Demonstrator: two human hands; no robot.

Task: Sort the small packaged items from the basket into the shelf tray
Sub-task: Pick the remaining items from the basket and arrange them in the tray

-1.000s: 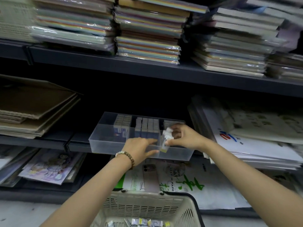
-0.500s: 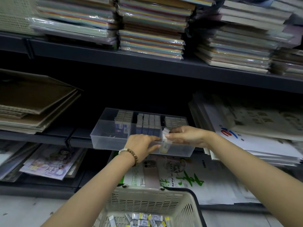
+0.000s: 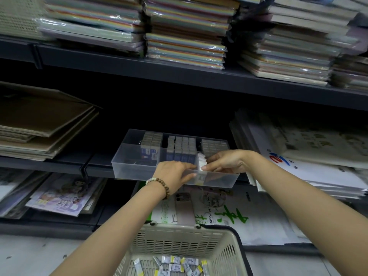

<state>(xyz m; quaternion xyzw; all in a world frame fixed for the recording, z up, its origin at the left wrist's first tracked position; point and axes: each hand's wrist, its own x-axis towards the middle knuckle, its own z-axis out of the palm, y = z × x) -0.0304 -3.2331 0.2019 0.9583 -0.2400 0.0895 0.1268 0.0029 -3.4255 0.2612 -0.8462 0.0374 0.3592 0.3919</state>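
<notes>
while rows fill the back of the shelf tray, the right hand pinches white packets at its front; the left hand steadies them, fingers straight; many more lie in the basket.

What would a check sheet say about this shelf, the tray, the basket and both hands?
Surface: dark shelf carries the clear tray at its front edge.
Job's things: white packets stand at the tray's front, right of centre; loose packets lie in the basket.
Clutter: boxed items fill the tray's back rows.
Grips: right hand pinches the white packets; left hand reaches them with straight fingers.
Cables: nothing seen.
Surroundings: paper packs above, cardboard sheets left, sketch pads below.
</notes>
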